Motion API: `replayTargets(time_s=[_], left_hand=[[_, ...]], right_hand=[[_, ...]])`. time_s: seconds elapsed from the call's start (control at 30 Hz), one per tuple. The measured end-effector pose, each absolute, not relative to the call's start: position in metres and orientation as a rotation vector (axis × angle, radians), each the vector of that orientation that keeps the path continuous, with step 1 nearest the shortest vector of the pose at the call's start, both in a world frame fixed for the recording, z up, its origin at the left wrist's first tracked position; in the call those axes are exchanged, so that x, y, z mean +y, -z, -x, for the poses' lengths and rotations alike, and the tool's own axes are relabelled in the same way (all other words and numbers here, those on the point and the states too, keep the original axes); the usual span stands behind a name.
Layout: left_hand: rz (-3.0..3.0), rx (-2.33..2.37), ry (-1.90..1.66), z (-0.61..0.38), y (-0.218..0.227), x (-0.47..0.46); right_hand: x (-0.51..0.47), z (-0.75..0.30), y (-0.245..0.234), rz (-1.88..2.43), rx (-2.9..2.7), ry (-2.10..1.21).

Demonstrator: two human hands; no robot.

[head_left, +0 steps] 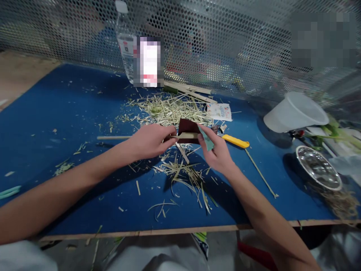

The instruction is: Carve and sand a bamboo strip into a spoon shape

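Left hand [152, 141] clamped on slim stick [115, 137], projecting toward nine o'clock above the blue surface [84, 98]; right hand [216, 150] clamped on dark sheet [187, 126] against stick. Shavings [173, 107] noted at twelve o'clock.

No wording legible anywhere. Clear bottle [127, 52]: label with red and white areas, dark block mid-label, small marks too fine to read. White packet [220, 111] on the blue counter [93, 101]: coloured printing, blue lettering among it, blurred, letters not certain. Bright panel [149, 62] beside bottle: pixelated, unreadable.
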State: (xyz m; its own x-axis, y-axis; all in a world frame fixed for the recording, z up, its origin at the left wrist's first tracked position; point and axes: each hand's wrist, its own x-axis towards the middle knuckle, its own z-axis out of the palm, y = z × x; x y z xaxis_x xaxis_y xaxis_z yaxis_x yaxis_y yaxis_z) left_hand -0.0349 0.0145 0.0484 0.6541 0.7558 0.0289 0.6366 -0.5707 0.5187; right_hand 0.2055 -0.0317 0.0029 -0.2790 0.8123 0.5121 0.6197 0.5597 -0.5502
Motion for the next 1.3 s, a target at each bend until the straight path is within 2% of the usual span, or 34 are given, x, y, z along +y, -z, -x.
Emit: replayTargets(time_s=[0.17, 0.33, 0.6, 0.77, 1.07, 1.3], left_hand=[[-2.183, 1.111, -0.456, 0.029, -0.052, 0.009], [-1.976, 0.926, -0.504, 0.022, -0.050, 0.006], [-1.168, 0.844, -0.506, 0.017, -0.053, -0.004], [-0.872, 0.800, -0.542, 0.014, -0.053, -0.004], [-0.844, 0.789, -0.507, 0.018, -0.043, -0.003], [-0.894, 0.830, -0.478, 0.015, -0.039, -0.003]], right_hand=[[-0.032, -0.207, -0.006, 1.133, -1.895, -0.001], [-0.038, -0.187, -0.009, 1.063, -2.277, 0.188], [-0.027, -0.188, -0.006, 1.092, -2.233, 0.144], [-0.029, -0.187, -0.007, 1.025, -2.260, 0.101], [-0.027, -0.201, -0.002, 1.090, -2.073, 0.116], [-0.028, -0.193, 0.001, 1.025, -2.378, 0.112]])
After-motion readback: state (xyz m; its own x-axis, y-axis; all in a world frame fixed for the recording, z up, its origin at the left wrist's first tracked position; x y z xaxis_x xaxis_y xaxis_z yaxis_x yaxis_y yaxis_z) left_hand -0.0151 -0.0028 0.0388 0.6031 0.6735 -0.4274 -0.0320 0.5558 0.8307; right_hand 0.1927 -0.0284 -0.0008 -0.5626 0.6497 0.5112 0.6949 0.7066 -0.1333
